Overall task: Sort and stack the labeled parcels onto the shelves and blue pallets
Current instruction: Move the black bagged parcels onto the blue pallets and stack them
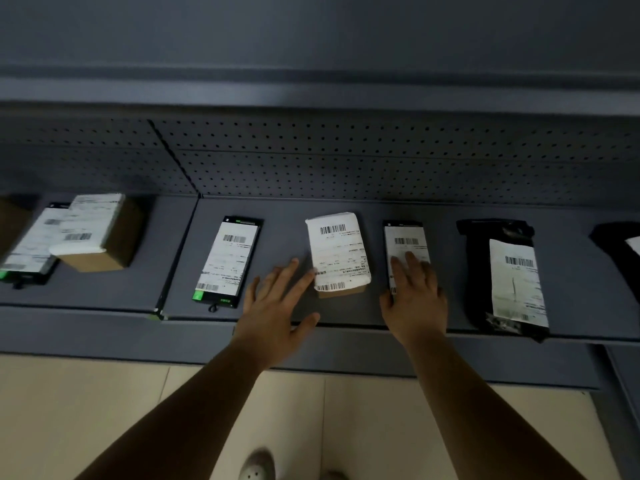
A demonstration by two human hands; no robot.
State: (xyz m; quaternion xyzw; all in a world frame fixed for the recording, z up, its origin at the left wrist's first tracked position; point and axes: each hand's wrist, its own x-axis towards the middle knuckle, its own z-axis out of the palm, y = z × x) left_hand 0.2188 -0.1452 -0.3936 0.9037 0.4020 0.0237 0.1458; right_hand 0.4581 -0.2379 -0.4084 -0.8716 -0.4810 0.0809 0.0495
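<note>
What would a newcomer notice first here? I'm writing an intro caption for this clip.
Two bare arms reach onto a grey shelf: the left hand spread open beside a small white-labelled cardboard box, fingertips at its left edge, the right hand pressing flat on a slim black labelled parcel. Further right lies a black plastic mailer bag.

Dim light, grey perforated back panel (381, 161), pale tiled floor (104, 410) (seams visible), overhead grey ledge (311, 88)

Your single head camera looks forward and steeply down, close over the grey shelf (346, 209) and floor (86, 410).
</note>
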